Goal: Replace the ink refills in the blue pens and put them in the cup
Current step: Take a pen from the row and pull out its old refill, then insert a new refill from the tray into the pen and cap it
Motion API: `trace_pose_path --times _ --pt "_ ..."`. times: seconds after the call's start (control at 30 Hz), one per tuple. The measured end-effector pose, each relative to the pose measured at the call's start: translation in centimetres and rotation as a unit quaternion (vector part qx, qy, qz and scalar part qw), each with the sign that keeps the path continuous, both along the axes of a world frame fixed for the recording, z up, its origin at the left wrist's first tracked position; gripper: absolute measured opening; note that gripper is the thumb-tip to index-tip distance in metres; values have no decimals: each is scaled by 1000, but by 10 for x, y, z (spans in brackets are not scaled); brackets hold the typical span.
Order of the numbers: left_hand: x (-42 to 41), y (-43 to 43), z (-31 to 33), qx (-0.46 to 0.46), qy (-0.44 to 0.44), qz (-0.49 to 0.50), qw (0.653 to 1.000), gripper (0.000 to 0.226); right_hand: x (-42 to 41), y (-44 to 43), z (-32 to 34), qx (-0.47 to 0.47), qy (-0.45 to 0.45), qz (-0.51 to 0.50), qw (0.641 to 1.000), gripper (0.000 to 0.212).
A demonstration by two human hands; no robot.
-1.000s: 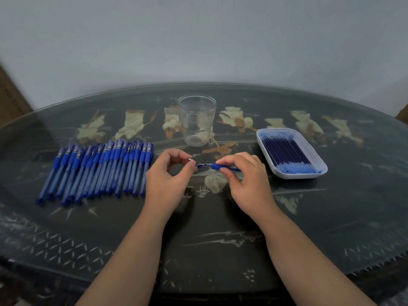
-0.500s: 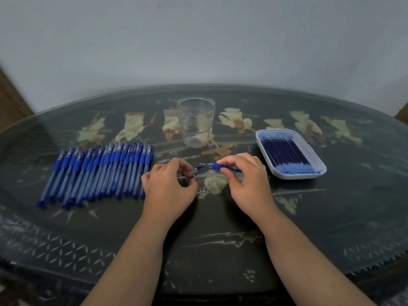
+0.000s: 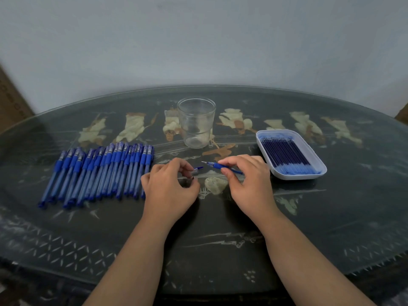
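Centre frame: right hand (image 3: pixel 249 186) pinches slim blue pen (image 3: pixel 218 166), metal tip bare; left hand (image 3: pixel 170 193) grips its clear cap (image 3: pixel 196 171). Round glass cup (image 3: pixel 196 122) upper centre on glossy bench (image 3: pixel 220 228).

cup (image 3: pixel 196 122) 1 | tray (image 3: pixel 293 176) 1 | uncapped pen (image 3: pixel 217 166) 1 | cap (image 3: pixel 196 171) 1 | row pens (image 3: pixel 99 171) uncountable

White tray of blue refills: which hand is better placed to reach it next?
Right, probably. The right hand lies beside the white tray of blue refills, though it grips the uncapped blue pen; the left hand, pinching the clear pen cap, is farther off.
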State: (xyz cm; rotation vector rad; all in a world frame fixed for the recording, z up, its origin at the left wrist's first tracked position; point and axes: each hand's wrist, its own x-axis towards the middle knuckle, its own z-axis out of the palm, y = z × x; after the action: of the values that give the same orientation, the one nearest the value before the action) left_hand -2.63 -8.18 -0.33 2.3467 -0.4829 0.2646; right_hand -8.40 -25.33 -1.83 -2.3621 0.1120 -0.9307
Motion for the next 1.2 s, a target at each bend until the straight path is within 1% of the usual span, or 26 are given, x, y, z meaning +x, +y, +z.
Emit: trace_pose_path --times 0.1,0.17,0.2,0.27,0.3,0.37,0.43,0.5,0.67,0.83,1.0,1.1,1.2 --pt "0 -2 -2 -45 -33 -6 998 24 -5 4 8 -28 -29 -29 999 15" --pt "0 -3 -3 -89 -72 -34 993 26 -7 7 19 -36 -46 -36 998 17" --pt "-1 -3 -2 -111 -87 -56 988 28 -8 9 26 -26 -49 -32 998 17" --pt "-5 -4 3 -148 -91 -105 979 35 -10 13 40 36 -43 -17 998 17" --pt "-7 -5 7 -164 -75 -127 975 39 -12 15 46 80 -39 -10 996 16" --pt "-12 -8 12 -205 -14 -159 966 45 -14 19 56 155 -24 -2 988 14" --pt "-16 -11 16 -252 62 -172 950 45 -14 21 62 203 0 2 979 13" --pt "-17 -12 16 -280 111 -170 938 41 -12 23 63 237 23 9 971 12" --pt "-17 -11 16 -286 121 -163 937 34 -12 24 61 283 54 30 957 16" --pt "-18 -9 19 -272 115 -163 942 35 -9 22 67 368 33 47 928 15" --pt "-17 -8 19 -254 103 -163 948 34 -10 21 74 414 24 70 907 14" --pt "-16 -8 17 -254 94 -159 949 34 -11 18 78 426 12 78 901 15" --pt "-16 -8 16 -251 84 -160 951 35 -10 15 82 395 17 82 915 19"
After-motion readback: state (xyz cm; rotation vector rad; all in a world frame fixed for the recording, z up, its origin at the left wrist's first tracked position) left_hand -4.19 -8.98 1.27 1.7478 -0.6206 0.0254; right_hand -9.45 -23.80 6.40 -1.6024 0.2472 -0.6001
